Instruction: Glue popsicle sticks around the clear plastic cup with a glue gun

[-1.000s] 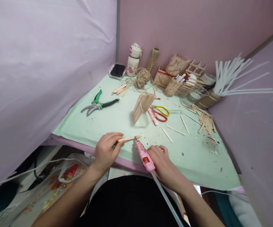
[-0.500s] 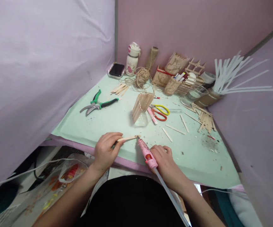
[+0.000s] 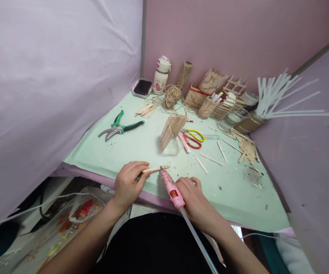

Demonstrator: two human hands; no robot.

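My left hand [image 3: 128, 182] pinches one end of a flat wooden craft stick [image 3: 156, 168], holding it level just above the near edge of the pale green table [image 3: 141, 142]. My right hand [image 3: 191, 196] grips a pink hot glue gun [image 3: 170, 188] with a clear glue stick [image 3: 197, 241] trailing out of its back. The gun's nozzle touches the craft stick near its free end.
A small stick-built box [image 3: 172, 129] stands mid-table beside yellow and red scissors [image 3: 193, 137]. Green-handled pruning shears [image 3: 120, 127] lie to the left. Loose sticks [image 3: 245, 146], twine [image 3: 172, 94], a bottle [image 3: 161, 75], a phone [image 3: 142, 88] and baskets [image 3: 207, 99] crowd the back and right.
The glue gun's nozzle slid a little left along the craft stick, after drifting toward its tip half a second ago. My left hand kept its hold.
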